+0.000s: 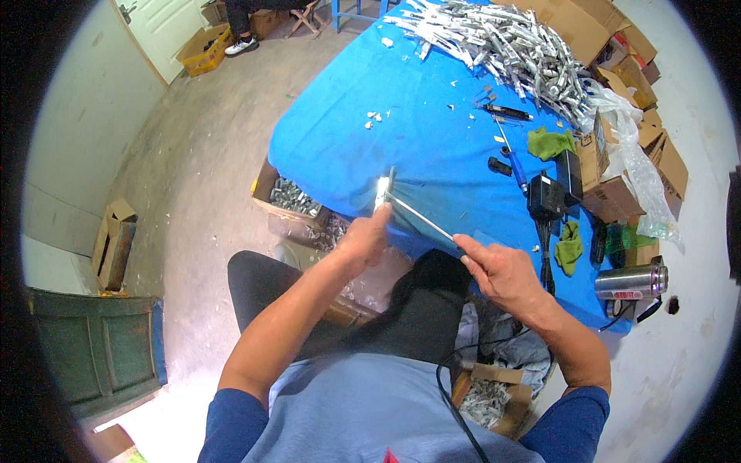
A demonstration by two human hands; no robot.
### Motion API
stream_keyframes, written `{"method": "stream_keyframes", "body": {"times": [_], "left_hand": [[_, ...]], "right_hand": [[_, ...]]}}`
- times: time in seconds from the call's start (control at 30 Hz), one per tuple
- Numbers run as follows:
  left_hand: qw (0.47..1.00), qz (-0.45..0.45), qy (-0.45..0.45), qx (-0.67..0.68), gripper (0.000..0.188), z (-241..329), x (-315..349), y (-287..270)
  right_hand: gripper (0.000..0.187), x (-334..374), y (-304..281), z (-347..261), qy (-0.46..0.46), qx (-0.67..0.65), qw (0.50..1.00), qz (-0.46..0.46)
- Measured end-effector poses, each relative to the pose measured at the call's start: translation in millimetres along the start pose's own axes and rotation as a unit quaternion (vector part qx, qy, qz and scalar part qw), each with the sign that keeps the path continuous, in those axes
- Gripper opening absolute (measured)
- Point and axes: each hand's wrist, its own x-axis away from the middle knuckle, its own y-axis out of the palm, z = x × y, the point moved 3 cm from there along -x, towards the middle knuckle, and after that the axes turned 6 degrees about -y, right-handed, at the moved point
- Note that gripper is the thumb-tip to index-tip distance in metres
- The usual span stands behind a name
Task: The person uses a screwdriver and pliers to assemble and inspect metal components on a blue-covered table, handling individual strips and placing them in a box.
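A worker's left hand (364, 242) pinches a silvery metal part (382, 190) at the near edge of a blue-covered table (332, 131), the right hand (503, 274) gripping a slender metal rod (424, 217) angled toward it, with silvery strips (521, 54) heaped at the table's far end.

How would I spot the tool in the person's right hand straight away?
Find the big blue-covered table and look at its near edge. The tool is the thin, straight, pale rod slanting from the right hand up and left toward a short silvery piece at the left hand. Unlike the blue-handled tool lying farther right on the table, it is held.
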Motion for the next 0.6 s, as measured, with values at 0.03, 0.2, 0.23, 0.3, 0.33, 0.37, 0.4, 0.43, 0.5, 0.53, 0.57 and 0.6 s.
{"method": "stream_keyframes", "body": {"times": [0.03, 0.2, 0.23, 0.3, 0.33, 0.37, 0.4, 0.43, 0.5, 0.53, 0.57, 0.6], "left_hand": [[1.0, 0.001, 0.002, 0.0, 0.056, -1, -2, -1], [1.0, 0.012, 0.013, 0.002, 0.056, 0, -2, 9], [1.0, 0.011, 0.011, 0.005, 0.056, 0, -2, 9], [1.0, 0.005, 0.001, 0.026, 0.055, 1, 1, 9], [0.999, 0.002, -0.004, 0.036, 0.055, 3, 3, 9], [1.0, 0.008, -0.011, 0.017, 0.054, 4, 4, 7], [1.0, 0.013, -0.02, -0.001, 0.054, 4, 6, 2], [0.999, 0.018, -0.029, -0.019, 0.053, 5, 7, -2], [1.0, 0.004, -0.022, 0.008, 0.047, 2, 6, -7], [1.0, -0.002, -0.019, 0.021, 0.045, 0, 6, -9], [0.999, -0.009, -0.021, 0.024, 0.042, 0, 8, -11], [0.999, -0.016, -0.023, 0.027, 0.04, 1, 10, -13]], "right_hand": [[0.037, -1, -3, -3, -0.001, 0.017, 1.0, 0.002], [0.036, 3, -2, -12, -0.025, 0.105, 0.993, 0.036], [0.035, 3, -3, -14, -0.022, 0.108, 0.994, 0.027], [0.033, 1, -8, -17, -0.017, 0.114, 0.993, 0.01], [0.032, -1, -6, -9, -0.004, 0.025, 1.0, 0.009], [0.032, -4, -3, 3, 0.008, -0.064, 0.998, 0.009], [0.031, -7, -2, 13, 0.022, -0.153, 0.988, 0.007], [0.031, -10, -6, 18, 0.06, -0.207, 0.976, -0.026], [0.031, -15, -17, 21, 0.133, -0.312, 0.936, -0.092], [0.034, -16, -21, 17, 0.157, -0.323, 0.926, -0.119], [0.034, -16, -23, 16, 0.156, -0.311, 0.93, -0.121], [0.034, -17, -25, 15, 0.155, -0.299, 0.933, -0.122]]}}
